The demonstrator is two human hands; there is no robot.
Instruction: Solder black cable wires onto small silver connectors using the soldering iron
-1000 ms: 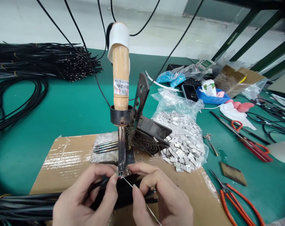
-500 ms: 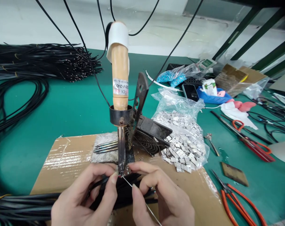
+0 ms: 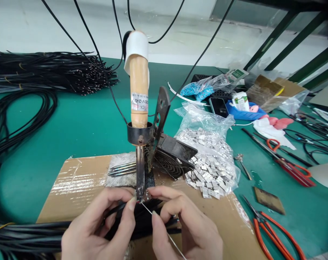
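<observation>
Evidently, the thumb and forefinger of the left hand (image 3: pixel 98 224) are pressed together in a pinch, and a black cable (image 3: pixel 115 209) runs into this grip beside the tip of the soldering iron (image 3: pixel 139 86); its end is hardly visible. The right hand (image 3: pixel 189 225) grips one thin silvery wire (image 3: pixel 173 242) between the thumb and the bent fingers, and this wire reaches up to the tip. The right forefinger is stretched toward a small metal piece (image 3: pixel 147 196); whether it touches, one cannot tell.

The step in hand seems to be soldering at the cable end. Probably the next move calls for a quiet left pinch and a small feed of wire, with the skin kept off the metal shaft.

Counting outward, one iron stands upright, tip down, in one ring holder (image 3: pixel 140 134). To the left of its shaft lie three or four metal rods (image 3: pixel 123 168); to the right is one black fan (image 3: pixel 177 153). One cardboard sheet (image 3: pixel 79 187) lies below. Beside the fan is one plastic bag (image 3: pixel 191 115) with metal plates (image 3: pixel 207 177), too many for counting. Farther right are one pair of orange-handled pliers (image 3: pixel 272 231), one brown block (image 3: pixel 269 200) and one phone (image 3: pixel 218 107).
</observation>
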